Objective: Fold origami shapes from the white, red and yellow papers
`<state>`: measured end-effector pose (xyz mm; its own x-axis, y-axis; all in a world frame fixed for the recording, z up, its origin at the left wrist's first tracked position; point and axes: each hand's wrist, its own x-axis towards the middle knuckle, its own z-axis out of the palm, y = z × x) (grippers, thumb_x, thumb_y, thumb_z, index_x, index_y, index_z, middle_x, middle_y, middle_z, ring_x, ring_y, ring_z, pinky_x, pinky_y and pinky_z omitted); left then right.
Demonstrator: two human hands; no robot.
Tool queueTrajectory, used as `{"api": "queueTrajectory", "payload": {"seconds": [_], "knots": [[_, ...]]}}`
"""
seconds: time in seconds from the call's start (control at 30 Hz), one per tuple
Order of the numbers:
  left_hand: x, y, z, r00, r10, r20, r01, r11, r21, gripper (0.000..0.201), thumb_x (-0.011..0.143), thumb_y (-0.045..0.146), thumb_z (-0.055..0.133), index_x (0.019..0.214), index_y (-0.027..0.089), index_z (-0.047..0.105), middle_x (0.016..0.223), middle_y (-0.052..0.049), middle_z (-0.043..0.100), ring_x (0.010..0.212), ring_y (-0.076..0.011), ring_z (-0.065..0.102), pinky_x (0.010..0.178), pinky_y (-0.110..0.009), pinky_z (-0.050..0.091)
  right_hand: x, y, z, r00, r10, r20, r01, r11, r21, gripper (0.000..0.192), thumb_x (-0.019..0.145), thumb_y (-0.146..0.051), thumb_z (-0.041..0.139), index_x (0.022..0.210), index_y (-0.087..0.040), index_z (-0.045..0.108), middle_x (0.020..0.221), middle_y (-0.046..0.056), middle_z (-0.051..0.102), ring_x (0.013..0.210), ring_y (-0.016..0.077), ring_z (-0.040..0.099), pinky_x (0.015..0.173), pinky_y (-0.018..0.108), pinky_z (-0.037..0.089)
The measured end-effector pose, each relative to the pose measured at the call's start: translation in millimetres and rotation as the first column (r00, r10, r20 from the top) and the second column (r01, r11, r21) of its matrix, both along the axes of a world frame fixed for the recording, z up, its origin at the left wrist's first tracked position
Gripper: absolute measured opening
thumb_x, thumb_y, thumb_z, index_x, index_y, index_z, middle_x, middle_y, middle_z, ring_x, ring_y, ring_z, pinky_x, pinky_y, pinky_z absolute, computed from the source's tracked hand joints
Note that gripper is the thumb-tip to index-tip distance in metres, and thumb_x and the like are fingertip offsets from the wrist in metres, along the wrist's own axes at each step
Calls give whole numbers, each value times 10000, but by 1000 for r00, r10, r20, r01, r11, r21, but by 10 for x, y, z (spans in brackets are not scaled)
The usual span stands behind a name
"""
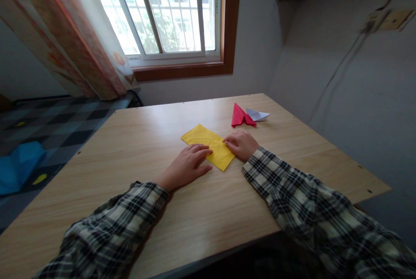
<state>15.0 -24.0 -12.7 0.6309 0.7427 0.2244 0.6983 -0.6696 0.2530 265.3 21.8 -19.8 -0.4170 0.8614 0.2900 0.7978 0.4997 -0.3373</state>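
Observation:
A folded sheet of yellow paper (pixel 218 144), an oblong with crease lines on it, lies slantwise on the wooden table. My left hand (pixel 188 163) rests at its near left edge, fingers stretched out onto the paper and thumb apart on the tabletop. At the paper's right edge is my right hand (pixel 242 144), its fingers curled together and gripping that edge; the thumb is partly hidden. Just beyond my right hand stand a red folded paper shape (pixel 239 116) and a small white paper boat (pixel 258 115), close beside each other.
The light wooden table (pixel 130 140) has its right edge near the wall. Left of it is a checked cloth surface (pixel 61 134) bearing a blue folded paper (pixel 22 164). A patterned curtain (pixel 81 32) hangs beside the barred window (pixel 172 10). A cable (pixel 334 73) runs down the right wall.

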Motion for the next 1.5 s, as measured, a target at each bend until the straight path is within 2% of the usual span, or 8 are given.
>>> {"api": "queueTrajectory", "payload": {"seconds": [0.4, 0.67, 0.8, 0.93, 1.07, 1.2, 1.4, 1.5], "knots": [[1, 16, 3, 995, 49, 82, -52, 998, 42, 209, 892, 307, 699, 1077, 212, 724, 1139, -78, 725, 1063, -261, 658, 948, -440, 524, 35, 23, -55, 983, 49, -176, -56, 998, -35, 214, 917, -207, 602, 986, -219, 805, 993, 51, 797, 942, 215, 708, 853, 333, 503], [14, 9, 54, 991, 102, 88, -106, 993, 43, 74, 903, 261, 669, 925, 195, 694, 1000, -59, 721, 907, -222, 660, 812, -349, 510, 29, 9, -50, 972, 75, -222, -90, 994, -59, 212, 913, -190, 605, 987, -211, 802, 985, 46, 800, 924, 201, 712, 840, 315, 506], [-2, 30, 48, 983, 144, 111, -148, 989, 21, 114, 926, 280, 631, 854, 199, 667, 916, -35, 693, 822, -200, 632, 734, -315, 471, 33, -3, -45, 970, 100, -220, -113, 993, -45, 214, 939, -242, 592, 976, -199, 799, 968, 54, 797, 902, 199, 700, 816, 315, 484], [-30, 41, 31, 971, 181, 158, -180, 984, -20, 183, 957, 321, 579, 849, 194, 657, 860, -30, 671, 767, -191, 609, 691, -307, 444, 55, 13, -51, 970, 111, -219, -119, 992, -26, 395, 1024, -387, 462, 941, -191, 794, 928, 71, 786, 856, 199, 689, 765, 322, 465], [-62, 53, 20, 950, 206, 234, -192, 978, -84, 218, 966, 367, 554, 904, 193, 670, 868, -34, 681, 761, -189, 607, 687, -306, 449, 75, 30, -57, 952, 112, -284, -105, 994, 41, 564, 1055, -503, 326, 978, -189, 788, 975, 93, 781, 904, 215, 697, 828, 352, 481], [-74, 74, 8, 935, 224, 274, -199, 973, -118, 257, 975, 373, 519, 869, 185, 658, 871, -47, 684, 769, -189, 602, 687, -309, 455, 89, 22, -35, 907, 209, -366, -169, 976, 140, 643, 1035, -607, 288, 1048, -190, 777, 1026, 104, 779, 945, 221, 699, 859, 373, 496], [-50, 61, 26, 927, 228, 299, -203, 973, -114, 287, 996, 341, 466, 835, 182, 642, 843, -40, 682, 750, -171, 584, 679, -301, 452, 94, -15, 5, 873, 357, -332, -322, 934, 157, 471, 945, -580, 576, 1228, -226, 703, 1133, 86, 762, 1011, 225, 685, 923, 399, 493], [-49, 52, 36, 929, 224, 294, -204, 974, -98, 299, 1003, 332, 453, 826, 178, 640, 822, -37, 677, 739, -168, 581, 681, -303, 457, 82, -34, 10, 876, 376, -303, -353, 926, 131, 558, 845, -512, 745, 1324, -247, 640, 1130, 77, 759, 1012, 229, 681, 927, 402, 496]]}}
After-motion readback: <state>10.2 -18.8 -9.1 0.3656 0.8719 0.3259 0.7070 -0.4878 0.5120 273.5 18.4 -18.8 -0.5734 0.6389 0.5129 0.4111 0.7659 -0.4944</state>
